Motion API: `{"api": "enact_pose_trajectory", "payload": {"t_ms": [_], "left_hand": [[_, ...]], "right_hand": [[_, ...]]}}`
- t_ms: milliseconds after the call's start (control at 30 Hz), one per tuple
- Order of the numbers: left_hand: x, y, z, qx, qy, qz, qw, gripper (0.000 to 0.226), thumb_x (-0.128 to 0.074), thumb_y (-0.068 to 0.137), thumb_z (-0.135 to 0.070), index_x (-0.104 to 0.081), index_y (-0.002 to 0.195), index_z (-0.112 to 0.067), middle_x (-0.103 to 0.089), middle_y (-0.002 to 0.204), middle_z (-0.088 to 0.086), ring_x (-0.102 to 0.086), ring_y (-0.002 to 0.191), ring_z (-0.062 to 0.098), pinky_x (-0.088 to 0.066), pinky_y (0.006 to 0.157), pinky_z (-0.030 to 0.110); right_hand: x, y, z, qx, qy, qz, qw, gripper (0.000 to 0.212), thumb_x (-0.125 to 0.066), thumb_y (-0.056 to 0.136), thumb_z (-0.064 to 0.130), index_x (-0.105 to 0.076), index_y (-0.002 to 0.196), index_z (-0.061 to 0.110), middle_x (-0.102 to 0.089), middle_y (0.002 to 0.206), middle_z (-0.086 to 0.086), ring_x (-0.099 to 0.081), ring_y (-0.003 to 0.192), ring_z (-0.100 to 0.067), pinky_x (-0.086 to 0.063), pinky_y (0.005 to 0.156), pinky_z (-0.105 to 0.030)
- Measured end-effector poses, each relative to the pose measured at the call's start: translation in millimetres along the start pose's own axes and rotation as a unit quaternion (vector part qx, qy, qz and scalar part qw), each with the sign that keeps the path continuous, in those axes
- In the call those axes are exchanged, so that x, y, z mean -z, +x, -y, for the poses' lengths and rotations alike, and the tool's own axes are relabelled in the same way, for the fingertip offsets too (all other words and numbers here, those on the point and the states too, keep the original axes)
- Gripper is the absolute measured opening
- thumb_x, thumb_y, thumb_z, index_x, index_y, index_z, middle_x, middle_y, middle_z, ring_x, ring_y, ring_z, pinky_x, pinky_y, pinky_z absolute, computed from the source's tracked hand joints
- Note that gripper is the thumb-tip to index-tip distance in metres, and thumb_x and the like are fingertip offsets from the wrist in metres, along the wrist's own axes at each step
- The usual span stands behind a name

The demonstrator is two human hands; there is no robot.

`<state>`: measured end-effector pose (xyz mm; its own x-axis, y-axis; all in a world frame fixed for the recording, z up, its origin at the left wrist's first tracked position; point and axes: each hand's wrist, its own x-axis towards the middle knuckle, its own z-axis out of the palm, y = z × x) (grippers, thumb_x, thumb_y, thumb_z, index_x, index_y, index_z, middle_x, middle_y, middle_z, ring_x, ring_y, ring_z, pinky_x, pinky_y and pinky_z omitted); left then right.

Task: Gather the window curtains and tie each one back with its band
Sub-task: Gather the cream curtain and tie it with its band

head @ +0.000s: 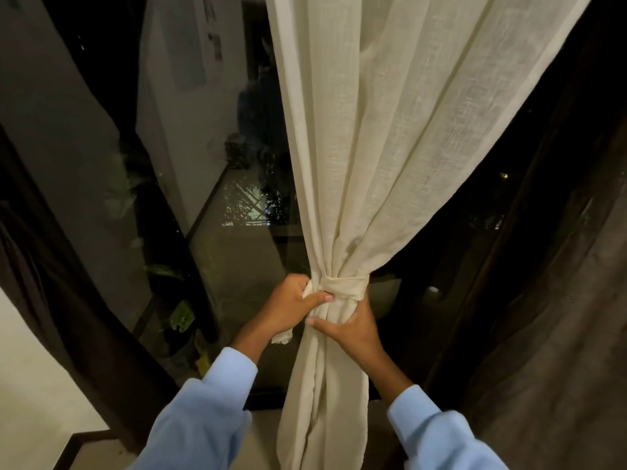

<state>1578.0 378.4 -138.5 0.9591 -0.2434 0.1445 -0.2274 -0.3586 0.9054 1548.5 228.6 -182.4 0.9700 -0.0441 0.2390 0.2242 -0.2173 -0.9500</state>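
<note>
The cream curtain (pixel 373 147) hangs gathered before the dark window (pixel 210 198). The band (pixel 344 287) wraps it; left hand (pixel 291 303) pinches the band's end, right hand (pixel 353 329) grips the bundle below, probably to tighten the knot.

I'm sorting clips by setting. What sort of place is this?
Probably a home, at a tall window or door after dark: a cream curtain gathered with a band round it, dark glass mirroring an indoor wall, and a leafy plant low by the glass.

No legible text or labels.
</note>
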Motion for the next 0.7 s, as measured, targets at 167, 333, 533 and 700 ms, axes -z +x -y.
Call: {"api": "enact_pose_trajectory", "payload": {"t_ms": [167,333,533,700], "left_hand": [[16.1,-9.6,-5.4,-0.036,0.02,-0.041,0.998,0.015,-0.078,0.075,-0.033,-0.071,0.077,-0.02,-0.07,0.07,-0.006,-0.061,0.062,-0.002,-0.045,0.054,0.011],[39.7,-23.0,-3.0,0.003,0.147,-0.089,0.985,0.02,-0.063,0.088,-0.041,-0.071,0.091,-0.023,-0.07,0.083,-0.006,-0.064,0.075,0.005,-0.052,0.068,0.027],[14.4,-53.8,-33.6,-0.102,0.34,-0.12,0.927,0.031,-0.045,0.095,-0.046,-0.066,0.097,-0.024,-0.066,0.086,-0.007,-0.055,0.071,0.006,-0.035,0.057,0.013],[-29.8,-54.1,-52.3,-0.048,0.321,-0.033,0.945,0.036,-0.038,0.101,-0.036,-0.052,0.129,-0.017,-0.058,0.125,0.005,-0.055,0.111,0.018,-0.04,0.098,0.026]], "right_hand": [[1.1,16.5,-5.5,-0.054,0.018,-0.124,0.991,0.034,-0.081,0.079,0.015,-0.066,0.11,0.012,-0.07,0.104,-0.004,-0.067,0.099,-0.023,-0.054,0.082,-0.029],[11.3,26.7,-12.2,-0.043,0.025,-0.174,0.984,0.019,-0.078,0.081,0.014,-0.066,0.09,0.025,-0.069,0.085,0.007,-0.065,0.079,-0.008,-0.046,0.058,-0.007],[-3.6,21.0,-11.6,-0.019,-0.025,-0.199,0.979,0.041,-0.08,0.08,0.024,-0.055,0.112,0.026,-0.064,0.097,0.01,-0.063,0.085,-0.001,-0.047,0.068,-0.013],[-13.8,1.3,6.9,0.104,-0.049,-0.26,0.959,0.049,-0.07,0.08,0.026,-0.043,0.118,0.011,-0.053,0.122,-0.001,-0.052,0.104,0.015,-0.041,0.08,0.0]]}}
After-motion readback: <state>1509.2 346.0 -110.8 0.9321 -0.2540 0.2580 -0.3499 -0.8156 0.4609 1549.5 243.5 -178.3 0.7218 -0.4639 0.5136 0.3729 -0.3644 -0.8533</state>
